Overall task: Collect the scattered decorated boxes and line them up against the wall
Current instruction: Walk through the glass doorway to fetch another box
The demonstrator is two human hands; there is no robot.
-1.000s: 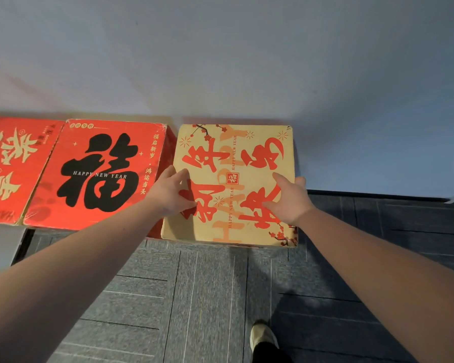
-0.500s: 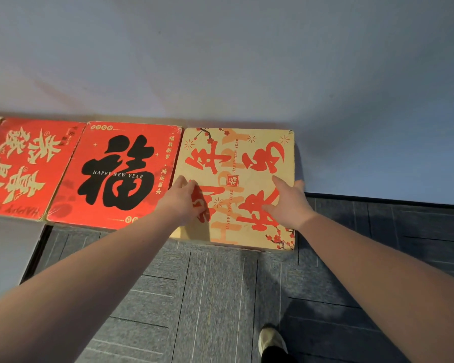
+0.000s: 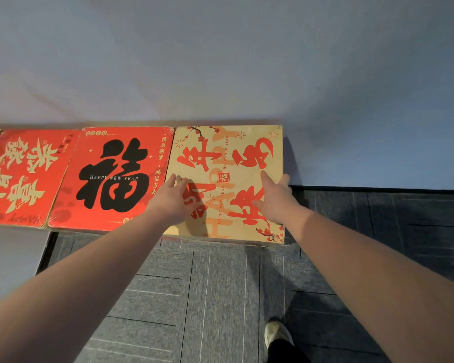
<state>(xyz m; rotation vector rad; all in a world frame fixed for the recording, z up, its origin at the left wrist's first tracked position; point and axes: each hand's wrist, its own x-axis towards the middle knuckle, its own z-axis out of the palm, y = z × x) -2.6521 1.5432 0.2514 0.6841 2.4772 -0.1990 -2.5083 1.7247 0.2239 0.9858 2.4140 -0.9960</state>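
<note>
The tan square cardboard box with red calligraphy and plum blossoms [image 3: 228, 183] now sits flush at the end of the row, its far edge at 12 o'clock against the pale grey wall [image 3: 220, 61] and its left edge touching the red square box with the large black character [image 3: 110, 178]. A second ago a sliver of the red box's side showed between the two; that gap has closed, so the box has been slid leftward to meet its neighbour.

The left hand [image 3: 174, 199] lies over the box's left edge at about 9 o'clock, fingers straight and spread, gripping nothing. It looks to be resting on the lid or just above it; which, I cannot tell. The right hand [image 3: 274, 199] lies at about 3 o'clock, fingers extended, the thumb at the right rim, pressing flat rather than clutching.

Further along at 9 o'clock stands the red square box with gold calligraphy [image 3: 24, 176], touching the black-character one, and a sliver of another tan box at the frame edge. A shoe [image 3: 277, 334] stands on the grey carpet tiles [image 3: 215, 297] at 6 o'clock.

By my reading this box is placed, and the hands can lift away.
</note>
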